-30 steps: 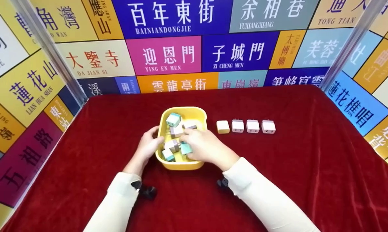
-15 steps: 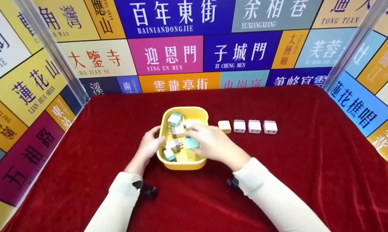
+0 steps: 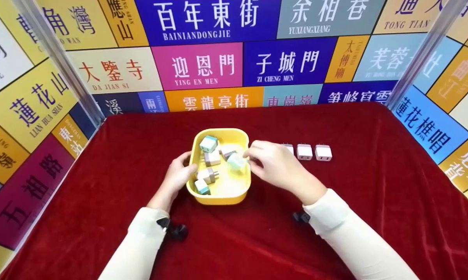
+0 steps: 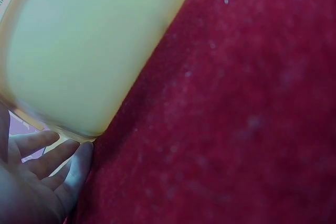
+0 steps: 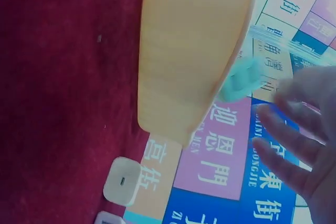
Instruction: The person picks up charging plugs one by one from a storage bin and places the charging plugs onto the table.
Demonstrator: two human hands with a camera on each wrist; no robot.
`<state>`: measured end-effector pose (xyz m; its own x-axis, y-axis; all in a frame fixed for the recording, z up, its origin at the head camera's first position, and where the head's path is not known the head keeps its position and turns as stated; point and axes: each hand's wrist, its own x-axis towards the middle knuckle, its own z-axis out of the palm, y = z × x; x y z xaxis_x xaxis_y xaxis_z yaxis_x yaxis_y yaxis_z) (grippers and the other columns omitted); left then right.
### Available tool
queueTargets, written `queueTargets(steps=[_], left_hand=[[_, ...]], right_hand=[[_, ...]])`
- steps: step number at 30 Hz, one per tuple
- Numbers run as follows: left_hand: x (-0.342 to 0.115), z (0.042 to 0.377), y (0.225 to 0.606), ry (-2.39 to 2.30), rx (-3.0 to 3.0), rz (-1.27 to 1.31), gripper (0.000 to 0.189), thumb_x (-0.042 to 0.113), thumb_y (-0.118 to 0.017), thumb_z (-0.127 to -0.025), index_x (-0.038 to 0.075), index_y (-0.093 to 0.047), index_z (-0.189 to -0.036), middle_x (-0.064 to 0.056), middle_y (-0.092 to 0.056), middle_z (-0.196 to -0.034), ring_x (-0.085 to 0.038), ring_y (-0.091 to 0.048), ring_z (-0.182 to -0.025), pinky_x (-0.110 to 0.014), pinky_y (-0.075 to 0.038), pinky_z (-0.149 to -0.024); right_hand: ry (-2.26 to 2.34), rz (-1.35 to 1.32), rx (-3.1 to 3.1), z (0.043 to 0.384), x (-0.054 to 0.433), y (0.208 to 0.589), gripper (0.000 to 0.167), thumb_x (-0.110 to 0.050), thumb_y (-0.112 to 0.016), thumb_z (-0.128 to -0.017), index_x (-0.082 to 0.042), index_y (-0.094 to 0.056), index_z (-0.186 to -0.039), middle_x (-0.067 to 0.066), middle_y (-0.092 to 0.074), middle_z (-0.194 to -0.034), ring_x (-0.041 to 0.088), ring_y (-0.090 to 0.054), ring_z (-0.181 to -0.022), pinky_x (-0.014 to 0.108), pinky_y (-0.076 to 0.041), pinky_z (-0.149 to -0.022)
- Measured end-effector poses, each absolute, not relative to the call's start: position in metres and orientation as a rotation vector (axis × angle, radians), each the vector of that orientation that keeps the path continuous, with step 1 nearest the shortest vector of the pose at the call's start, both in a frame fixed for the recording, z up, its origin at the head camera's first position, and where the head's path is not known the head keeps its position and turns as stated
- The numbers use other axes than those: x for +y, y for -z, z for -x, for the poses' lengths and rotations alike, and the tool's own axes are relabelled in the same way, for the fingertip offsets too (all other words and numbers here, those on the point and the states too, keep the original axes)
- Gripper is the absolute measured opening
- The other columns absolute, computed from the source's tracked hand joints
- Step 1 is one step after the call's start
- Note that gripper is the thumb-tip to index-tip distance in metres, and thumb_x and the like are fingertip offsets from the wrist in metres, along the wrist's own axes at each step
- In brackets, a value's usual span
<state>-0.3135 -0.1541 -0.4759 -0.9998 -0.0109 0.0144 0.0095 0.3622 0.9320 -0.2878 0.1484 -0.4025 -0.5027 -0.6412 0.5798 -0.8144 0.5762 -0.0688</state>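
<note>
My left hand (image 3: pixel 178 174) holds the left side of a yellow bin (image 3: pixel 218 200), its fingers (image 4: pixel 44 150) at the bin's end in the left wrist view. Inside lie teal-and-white chargers (image 3: pixel 209 144) and white-and-grey chargers (image 3: pixel 207 175). My right hand (image 3: pixel 278 167) is at the right rim, fingers (image 5: pixel 283 163) loosely bent and spread. A blurred teal-and-white charger (image 3: pixel 237 161) is just left of its fingertips; in the right wrist view this charger (image 5: pixel 241 80) shows above the rim, with a small gap to the fingers.
Right of the bin stands a row of chargers: white-and-grey ones (image 3: pixel 304 152) and a cream one (image 5: pixel 123 181), which my right hand hides in the head view. Red cloth (image 3: pixel 234 241) covers the table. Signboard walls (image 3: pixel 202 66) stand behind and at both sides.
My right hand has moved from inside the bin to its right rim, away from the teal charger it gripped. My left hand has stayed on the bin.
</note>
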Motion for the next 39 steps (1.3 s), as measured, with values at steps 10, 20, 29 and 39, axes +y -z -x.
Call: queueTargets(steps=[10, 20, 29, 39], left_hand=[[-0.152, 0.314, 0.476, 1.766, -2.585, -0.013, 0.061, 0.005, -0.058, -0.09, -0.001, -0.057, -0.15, -0.022, -0.067, -0.128, -0.028, -0.061, -0.113, -0.035, -0.05, -0.097], [-0.151, 0.314, 0.477, 1.75, -2.586, -0.013, 0.062, 0.005, -0.059, -0.088, 0.0, -0.058, -0.15, -0.021, -0.068, -0.123, -0.027, -0.061, -0.108, -0.033, -0.051, -0.092], [-0.152, 0.314, 0.476, 1.77, -2.564, 0.007, 0.06, 0.004, -0.059, -0.088, -0.001, -0.059, -0.148, -0.021, -0.069, -0.123, -0.027, -0.062, -0.107, -0.031, -0.051, -0.091], [-0.152, 0.313, 0.477, 1.779, -2.561, 0.007, 0.06, 0.003, -0.058, -0.089, -0.002, -0.059, -0.148, -0.022, -0.068, -0.124, -0.028, -0.061, -0.109, -0.031, -0.051, -0.092]], right_hand=[[-0.417, -1.153, -2.509, 0.291, 0.135, 0.405, 0.018, -0.015, -0.079, -0.094, -0.01, -0.079, -0.112, 0.005, -0.072, -0.112, 0.025, -0.067, -0.106, 0.043, -0.06, -0.089], [-0.396, -1.18, -2.683, 0.304, 0.104, 0.415, 0.028, -0.017, -0.081, -0.093, -0.007, -0.078, -0.119, 0.008, -0.069, -0.12, 0.028, -0.067, -0.114, 0.043, -0.057, -0.099], [-0.393, -1.027, -2.764, 0.301, 0.082, 0.43, 0.032, -0.02, -0.08, -0.093, -0.005, -0.077, -0.121, 0.011, -0.069, -0.117, 0.029, -0.07, -0.103, 0.048, -0.059, -0.088], [-0.471, -0.883, -2.858, 0.299, 0.077, 0.439, 0.022, -0.02, -0.083, -0.091, -0.004, -0.079, -0.106, 0.01, -0.072, -0.102, 0.032, -0.07, -0.088, 0.05, -0.058, -0.082]])
